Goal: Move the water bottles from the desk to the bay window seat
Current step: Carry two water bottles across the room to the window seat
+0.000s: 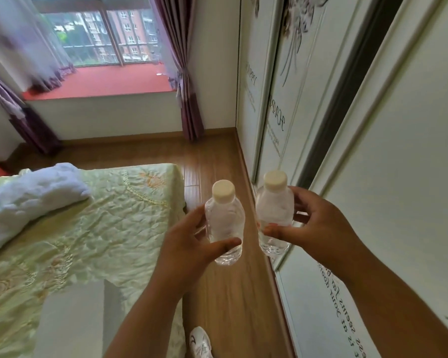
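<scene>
My left hand (pixel 189 244) grips a clear water bottle (pixel 225 218) with a cream cap, held upright over the wooden floor. My right hand (pixel 313 223) grips a second clear water bottle (pixel 274 208) of the same kind, also upright, just to the right of the first. The bay window seat (pixel 101 82), covered in red, lies far ahead under the window. The desk is out of sight.
A bed (pixel 62 241) with a pale green quilt and a white blanket (pixel 29 197) fills the left. A white wardrobe (pixel 347 125) with printed doors lines the right. A strip of wooden floor (pixel 212 156) runs between them toward the window. Purple curtains (pixel 186 86) hang beside the seat.
</scene>
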Tool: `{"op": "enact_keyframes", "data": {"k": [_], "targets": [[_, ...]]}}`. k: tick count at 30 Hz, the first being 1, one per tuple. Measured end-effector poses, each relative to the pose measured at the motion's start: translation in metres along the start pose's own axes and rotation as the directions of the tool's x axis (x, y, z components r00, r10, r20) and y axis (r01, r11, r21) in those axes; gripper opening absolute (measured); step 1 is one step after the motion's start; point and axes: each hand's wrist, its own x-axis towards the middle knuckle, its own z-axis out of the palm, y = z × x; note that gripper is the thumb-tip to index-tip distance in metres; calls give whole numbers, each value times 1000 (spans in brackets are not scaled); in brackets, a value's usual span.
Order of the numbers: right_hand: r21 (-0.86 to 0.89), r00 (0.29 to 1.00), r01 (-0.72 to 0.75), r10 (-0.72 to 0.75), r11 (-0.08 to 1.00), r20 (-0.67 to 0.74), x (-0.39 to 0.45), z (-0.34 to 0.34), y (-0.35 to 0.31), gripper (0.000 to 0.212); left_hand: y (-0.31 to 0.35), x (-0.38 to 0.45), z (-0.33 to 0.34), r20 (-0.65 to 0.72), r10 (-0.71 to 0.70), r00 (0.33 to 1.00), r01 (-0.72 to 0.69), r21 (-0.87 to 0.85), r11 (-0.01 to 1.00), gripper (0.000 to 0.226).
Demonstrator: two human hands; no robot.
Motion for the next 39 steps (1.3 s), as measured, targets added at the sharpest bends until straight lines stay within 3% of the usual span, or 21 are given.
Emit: {"op": "enact_keyframes", "data": {"k": [13,16,26,39], "targets": [[46,993,-8,14,999,-117,135,48,-53,78,-24,162,-79,42,101,994,-102,29,994,71],[81,997,-22,27,996,-70,160,63,-58,78,-35,185,-97,30,81,996,-82,35,996,78],[107,998,3,-10,994,67,286,90,-54,84,-62,265,-120,-42,-11,999,12,9,1000,69],[174,955,161,-198,972,220,472,75,-73,84,-48,393,-119,-307,-52,950,71,51,996,74]]}}
